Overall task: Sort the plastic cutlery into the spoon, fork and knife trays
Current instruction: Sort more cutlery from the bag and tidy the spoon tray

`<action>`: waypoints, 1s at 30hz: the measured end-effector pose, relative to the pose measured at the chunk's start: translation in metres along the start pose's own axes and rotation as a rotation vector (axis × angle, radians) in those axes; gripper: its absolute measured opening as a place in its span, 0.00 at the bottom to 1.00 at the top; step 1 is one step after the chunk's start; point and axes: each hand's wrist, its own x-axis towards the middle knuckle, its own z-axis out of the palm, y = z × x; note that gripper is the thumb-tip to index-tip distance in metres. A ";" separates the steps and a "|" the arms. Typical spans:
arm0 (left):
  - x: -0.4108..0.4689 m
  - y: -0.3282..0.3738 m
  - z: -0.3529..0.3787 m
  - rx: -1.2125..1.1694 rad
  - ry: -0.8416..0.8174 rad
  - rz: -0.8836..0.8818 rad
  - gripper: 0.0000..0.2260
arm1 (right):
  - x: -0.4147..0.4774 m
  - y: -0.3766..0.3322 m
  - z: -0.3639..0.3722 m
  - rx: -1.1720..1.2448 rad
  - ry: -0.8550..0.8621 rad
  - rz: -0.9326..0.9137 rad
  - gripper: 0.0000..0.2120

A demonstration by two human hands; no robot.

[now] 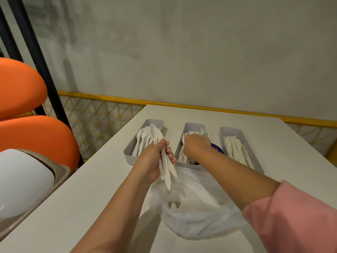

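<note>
- Gripping a bundle of white plastic cutlery [165,157], the left hand [155,159] sits just left of centre frame, fingers wrapped round the middle of the bundle; a spoon bowl sticks up above the fist and knife-like tips point down below it.
- The right hand [197,145] is lowered over the fork tray [191,145] at centre frame, knuckles up; its fingers are hidden, so whether they grasp anything cannot be told.
- Three grey trays stand side by side across the middle of the white table [91,179]: the spoon tray [145,139] on the left, the fork tray in the middle, the knife tray [238,148] on the right, each holding white pieces.
- A thin white plastic bag [197,207] lies open below the trays, lower centre, with more cutlery showing inside.
- A purple object [217,148] peeks out between the fork and knife trays.
- A pink sleeve [291,216] covers the right arm at lower right.
- Orange chair backs [21,99] fill the left edge.
</note>
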 end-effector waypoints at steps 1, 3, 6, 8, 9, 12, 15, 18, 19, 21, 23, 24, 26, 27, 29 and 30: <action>0.000 0.000 0.000 -0.004 0.005 0.007 0.12 | -0.002 0.000 -0.003 0.017 0.019 -0.015 0.17; -0.001 0.001 0.001 -0.014 0.015 0.018 0.12 | -0.006 0.001 -0.007 0.078 0.060 -0.060 0.13; -0.002 0.002 0.003 -0.045 0.024 0.022 0.12 | -0.017 0.002 -0.011 0.282 0.139 -0.142 0.09; -0.003 0.003 0.004 -0.054 0.031 0.037 0.13 | -0.026 0.003 -0.010 0.454 0.196 -0.209 0.09; -0.003 0.003 0.005 -0.056 0.036 0.050 0.13 | -0.031 0.003 -0.009 0.527 0.210 -0.245 0.09; -0.004 0.004 0.008 -0.045 0.085 0.080 0.14 | -0.046 0.001 -0.008 0.647 0.150 -0.336 0.09; -0.006 0.004 0.014 -0.004 0.107 0.095 0.14 | -0.056 -0.002 -0.004 0.629 0.094 -0.374 0.12; -0.007 0.001 0.018 0.025 0.097 0.088 0.14 | -0.060 -0.002 -0.003 0.680 0.060 -0.388 0.11; -0.008 0.001 0.019 0.020 0.083 0.074 0.14 | -0.060 -0.001 -0.003 0.710 0.049 -0.381 0.12; -0.011 0.000 0.024 -0.002 0.046 0.045 0.14 | -0.062 0.002 -0.003 0.787 0.012 -0.354 0.13; -0.015 -0.001 0.029 0.013 0.003 0.010 0.15 | -0.063 0.005 -0.002 0.901 -0.068 -0.313 0.13; -0.016 -0.001 0.031 0.035 -0.015 -0.008 0.15 | -0.064 0.007 -0.002 0.953 -0.100 -0.292 0.13; -0.018 -0.002 0.036 0.064 -0.035 -0.028 0.16 | -0.063 0.013 -0.002 0.996 -0.104 -0.253 0.12; -0.017 -0.003 0.037 0.072 -0.038 -0.027 0.16 | -0.063 0.016 -0.001 1.003 -0.084 -0.230 0.12; -0.016 -0.006 0.040 0.082 -0.051 -0.023 0.16 | -0.062 0.024 -0.001 0.991 -0.038 -0.180 0.12; -0.016 -0.007 0.042 0.079 -0.059 -0.024 0.16 | -0.061 0.029 -0.001 0.974 -0.014 -0.161 0.13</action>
